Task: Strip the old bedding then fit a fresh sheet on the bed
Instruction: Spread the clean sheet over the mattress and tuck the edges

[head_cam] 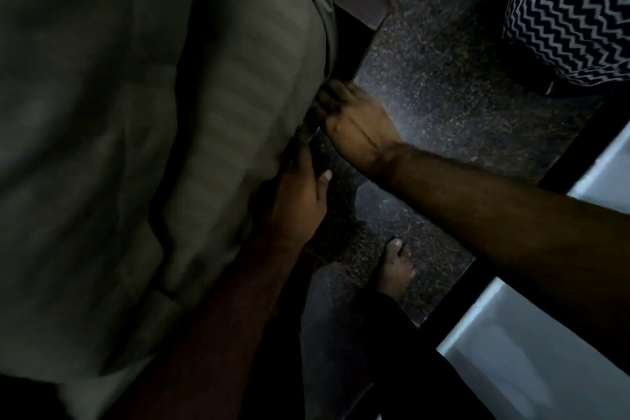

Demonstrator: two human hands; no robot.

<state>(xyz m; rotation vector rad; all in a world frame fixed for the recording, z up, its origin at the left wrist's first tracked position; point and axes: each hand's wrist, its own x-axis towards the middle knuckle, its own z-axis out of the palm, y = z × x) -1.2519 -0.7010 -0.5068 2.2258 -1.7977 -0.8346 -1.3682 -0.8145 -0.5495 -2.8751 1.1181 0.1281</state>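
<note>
A pale sheet with faint stripes [143,147] covers the bed and fills the left of the dim view. Its edge hangs over the bed's side. My left hand [300,191] lies along that side, fingers slid in under the sheet edge and thumb out. My right hand [354,119] is just beyond it, fingers curled and pinching the sheet edge against the side of the mattress. The dark bed frame [351,41] shows past my right hand.
A speckled dark stone floor [460,85] runs beside the bed. My bare foot [395,266] stands on it. A black-and-white zigzag cloth [576,7] lies at the top right. White panels [531,361] with a dark frame sit at the lower right.
</note>
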